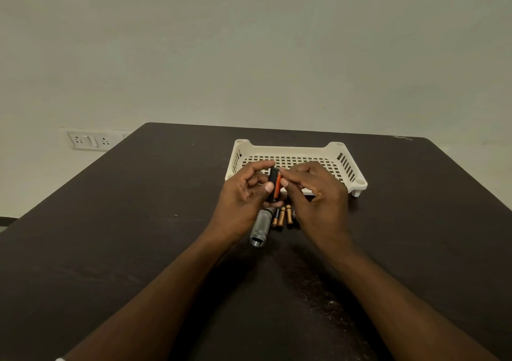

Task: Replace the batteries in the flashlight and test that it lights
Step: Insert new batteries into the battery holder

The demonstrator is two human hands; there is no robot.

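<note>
My left hand (243,194) clamps the battery holder (273,186); I'd have my right hand (313,191) — grip pinched, apparently on the orange battery (278,186) — seat it squarely.

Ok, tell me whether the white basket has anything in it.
Empty where visible: the white basket shows only bare perforated floor. The hands hide its near-left part, so cannot tell there.
</note>
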